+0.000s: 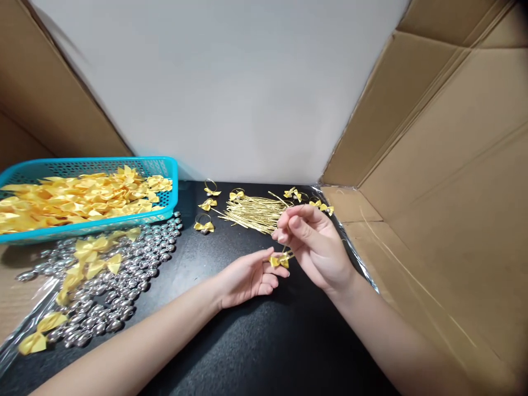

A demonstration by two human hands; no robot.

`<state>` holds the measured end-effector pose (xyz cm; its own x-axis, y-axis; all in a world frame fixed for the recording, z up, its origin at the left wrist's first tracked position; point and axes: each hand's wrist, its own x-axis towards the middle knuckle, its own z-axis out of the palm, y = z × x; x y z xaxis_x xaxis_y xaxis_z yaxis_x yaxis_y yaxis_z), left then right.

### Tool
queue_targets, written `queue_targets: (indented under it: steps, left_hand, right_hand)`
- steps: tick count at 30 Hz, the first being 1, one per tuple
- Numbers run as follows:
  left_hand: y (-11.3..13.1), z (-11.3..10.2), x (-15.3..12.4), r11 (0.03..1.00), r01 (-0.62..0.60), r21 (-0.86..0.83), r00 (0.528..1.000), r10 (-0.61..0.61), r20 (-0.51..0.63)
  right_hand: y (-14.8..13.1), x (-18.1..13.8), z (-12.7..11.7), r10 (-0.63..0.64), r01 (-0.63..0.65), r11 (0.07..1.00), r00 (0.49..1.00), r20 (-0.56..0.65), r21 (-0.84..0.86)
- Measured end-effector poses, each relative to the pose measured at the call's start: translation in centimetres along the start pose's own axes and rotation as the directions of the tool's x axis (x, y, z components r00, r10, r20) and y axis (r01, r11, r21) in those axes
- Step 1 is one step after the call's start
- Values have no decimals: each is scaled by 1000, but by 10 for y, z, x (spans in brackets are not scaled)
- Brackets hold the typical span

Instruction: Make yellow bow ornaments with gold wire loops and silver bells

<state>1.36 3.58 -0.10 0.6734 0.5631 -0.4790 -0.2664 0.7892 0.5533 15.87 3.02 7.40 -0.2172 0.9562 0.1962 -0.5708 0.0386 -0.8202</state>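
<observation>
My left hand [251,280] lies palm up above the black tabletop. Its thumb and forefinger pinch a small yellow ribbon bow [279,260] with a silvery bit at its centre. Gold wire-like strands rise from the bow and pass toward my right hand [315,245], which hovers just above and to the right. The right fingers are curled in against the thumb; what they grip, if anything, is hidden. Just behind that hand is a pile of gold twist ties [256,213].
A turquoise basket [175,190] of yellow bows stands at the left. Before it lie many shiny silver beads [99,308] with loose bows [105,265] among them. Several bows with gold loops [203,226] surround the tie pile. Cardboard walls [449,165] flank the table.
</observation>
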Motion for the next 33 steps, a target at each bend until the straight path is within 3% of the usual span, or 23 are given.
queue_targets:
  steps: [5, 10, 14, 19, 23, 29, 33]
  left_hand:
    - [-7, 1, -8, 981, -194, -4, 979, 193, -72]
    - [-10, -1, -19, 936, -343, 75, 923, 350, -161]
    - [-12, -4, -20, 906, -371, 203, 874, 415, -252]
    - [-14, -6, -19, 921, -357, 157, 882, 388, -268]
    - [-15, -6, -17, 932, -341, 125, 898, 362, -251]
    - [-18, -7, -13, 926, -368, 87, 900, 378, -217]
    - [-20, -6, -12, 920, -382, 91, 898, 393, -198]
  right_hand:
    - [-4, -5, -12, 7, -6, 1000, 999, -43, 16]
    - [-3, -5, -32, -44, 37, 998, 978, -202, -41]
    - [1, -7, -46, -66, 44, 996, 945, -321, -75]
    - [3, -13, -51, -135, 96, 989, 904, -404, -116]
    - [1, -19, -45, -236, 173, 966, 893, -383, -192]
    - [-4, -25, -38, -279, 212, 951, 901, -332, -225]
    - [-3, -39, -34, -316, 242, 915, 927, -203, -322]
